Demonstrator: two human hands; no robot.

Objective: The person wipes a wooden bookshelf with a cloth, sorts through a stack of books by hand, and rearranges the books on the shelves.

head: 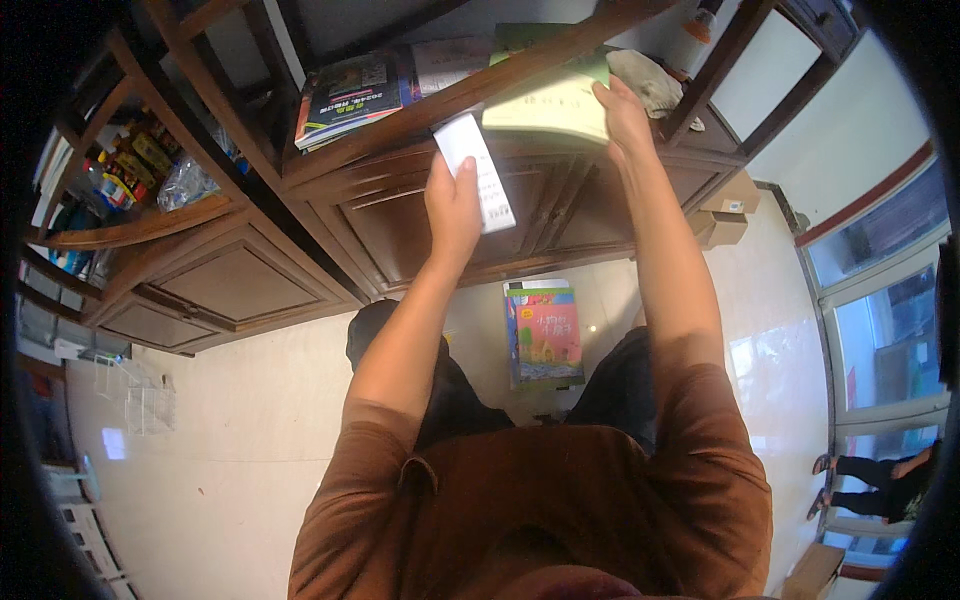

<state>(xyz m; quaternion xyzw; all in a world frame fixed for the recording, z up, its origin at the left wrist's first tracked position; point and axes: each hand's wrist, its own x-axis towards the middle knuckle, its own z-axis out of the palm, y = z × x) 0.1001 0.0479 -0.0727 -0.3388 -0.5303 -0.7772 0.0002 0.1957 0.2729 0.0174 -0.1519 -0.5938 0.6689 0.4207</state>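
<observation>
A narrow white paper booklet [491, 191] with writing on it is gripped in my left hand [454, 206], thumb on top, in front of the wooden cabinet. My right hand [626, 120] holds the right edge of a pale yellow-green booklet [547, 105] at the shelf opening. Behind that booklet lies a green one [525, 36]. To the left on the shelf are a stack of magazines [345, 105] and a pinkish printed paper [446, 64]. A pink picture book [550, 341] tops a small pile on the floor between my legs.
A crumpled light cloth [649, 82] lies on the shelf beside my right hand. The cabinet's slanting wooden rail [420, 112] crosses before the shelf. Cardboard boxes [724, 214] stand at the cabinet's right end. Bottles [131, 169] fill the left shelf. Another person [874, 484] is at the far right.
</observation>
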